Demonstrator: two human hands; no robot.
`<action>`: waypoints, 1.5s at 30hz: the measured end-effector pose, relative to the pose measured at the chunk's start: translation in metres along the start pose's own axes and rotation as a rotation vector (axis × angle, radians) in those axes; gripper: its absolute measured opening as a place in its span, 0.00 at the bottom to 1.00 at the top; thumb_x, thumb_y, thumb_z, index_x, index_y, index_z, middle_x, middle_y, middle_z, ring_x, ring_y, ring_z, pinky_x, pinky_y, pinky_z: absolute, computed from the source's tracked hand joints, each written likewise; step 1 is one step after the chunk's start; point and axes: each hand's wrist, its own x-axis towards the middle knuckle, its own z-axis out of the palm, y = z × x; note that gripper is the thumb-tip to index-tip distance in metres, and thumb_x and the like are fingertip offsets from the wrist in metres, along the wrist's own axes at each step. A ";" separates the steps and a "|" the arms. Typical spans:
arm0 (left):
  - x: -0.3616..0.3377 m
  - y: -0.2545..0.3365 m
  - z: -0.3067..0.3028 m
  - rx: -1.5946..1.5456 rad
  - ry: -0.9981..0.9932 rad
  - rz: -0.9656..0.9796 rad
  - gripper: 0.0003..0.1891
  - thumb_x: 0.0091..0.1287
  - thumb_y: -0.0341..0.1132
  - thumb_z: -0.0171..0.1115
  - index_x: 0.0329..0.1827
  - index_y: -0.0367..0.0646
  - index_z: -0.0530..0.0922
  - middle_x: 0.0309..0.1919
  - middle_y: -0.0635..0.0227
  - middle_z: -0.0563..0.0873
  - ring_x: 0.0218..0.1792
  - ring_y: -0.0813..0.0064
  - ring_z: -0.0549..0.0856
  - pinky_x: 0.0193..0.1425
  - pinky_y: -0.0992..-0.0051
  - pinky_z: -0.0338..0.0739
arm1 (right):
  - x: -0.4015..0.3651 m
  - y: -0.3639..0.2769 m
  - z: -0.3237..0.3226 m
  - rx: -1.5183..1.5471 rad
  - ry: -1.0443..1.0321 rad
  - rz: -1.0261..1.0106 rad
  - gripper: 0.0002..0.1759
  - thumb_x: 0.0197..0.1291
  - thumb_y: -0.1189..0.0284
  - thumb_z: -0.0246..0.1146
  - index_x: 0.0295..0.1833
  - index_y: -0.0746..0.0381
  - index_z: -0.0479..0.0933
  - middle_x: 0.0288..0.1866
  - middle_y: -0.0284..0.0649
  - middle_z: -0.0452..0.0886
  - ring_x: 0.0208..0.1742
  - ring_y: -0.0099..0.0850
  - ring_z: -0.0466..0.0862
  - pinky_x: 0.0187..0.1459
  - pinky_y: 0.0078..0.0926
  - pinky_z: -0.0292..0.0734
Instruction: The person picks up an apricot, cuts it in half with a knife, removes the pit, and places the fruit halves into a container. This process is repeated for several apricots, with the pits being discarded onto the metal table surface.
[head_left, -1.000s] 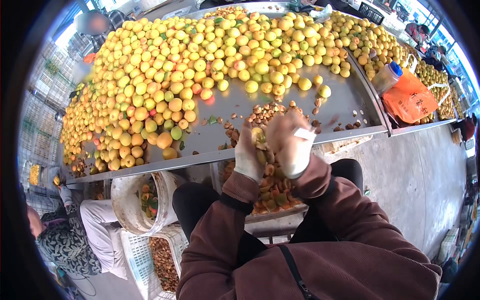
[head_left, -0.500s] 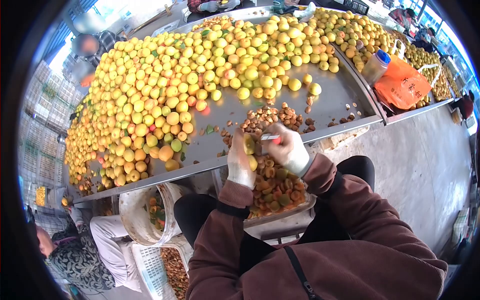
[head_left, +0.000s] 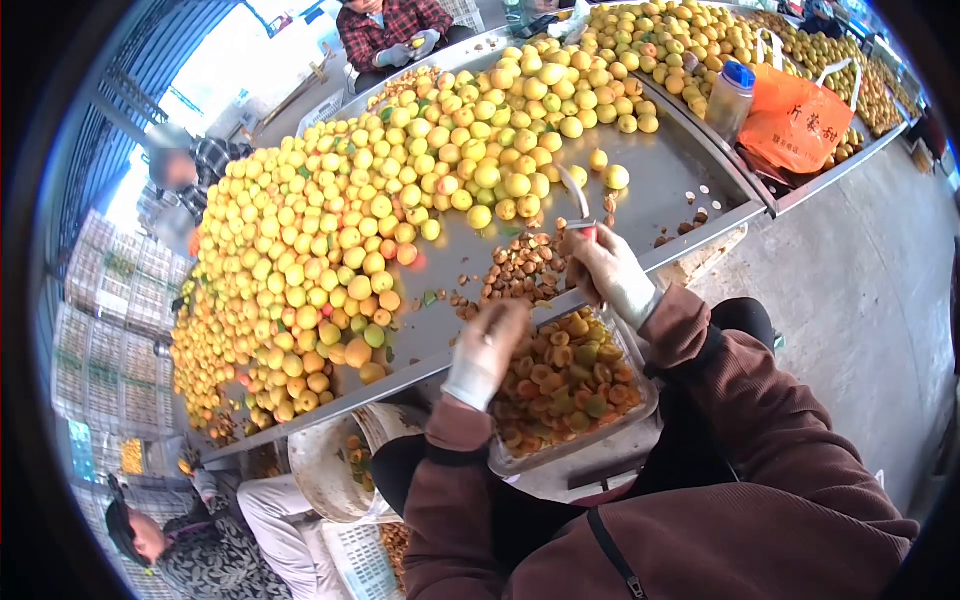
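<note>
My right hand (head_left: pixel 610 265), in a pale glove with bare fingertips, is closed on the red handle of a curved knife (head_left: pixel 577 195), whose blade points up over the metal table. My left hand (head_left: pixel 490 345), gloved the same way, is above the table's front edge and blurred by motion; whether it holds anything cannot be made out. Below both hands a clear tub (head_left: pixel 645 405) holds cut fruit halves (head_left: pixel 570 375). Just beyond the hands lies a heap of brown pits (head_left: pixel 525 265). Whole yellow fruit (head_left: pixel 330 230) is piled across the metal table (head_left: pixel 440 265).
An orange bag (head_left: pixel 795 120) and a blue-lidded container (head_left: pixel 730 100) stand at the right. A white bucket (head_left: pixel 325 470) and a white basket (head_left: pixel 362 560) are at lower left. People sit at the left (head_left: pixel 215 550) and across the table (head_left: pixel 390 35).
My hands have moved apart, and the fruit that was at my left hand no longer shows there. The knife blade now points upward. The head view has shifted.
</note>
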 end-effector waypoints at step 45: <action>0.000 0.010 0.039 -0.931 -0.004 0.002 0.28 0.75 0.59 0.46 0.62 0.44 0.72 0.56 0.64 0.79 0.58 0.65 0.77 0.67 0.63 0.68 | -0.013 0.043 0.047 -0.251 -0.131 -0.301 0.19 0.71 0.56 0.56 0.45 0.64 0.72 0.32 0.51 0.78 0.35 0.45 0.82 0.39 0.36 0.75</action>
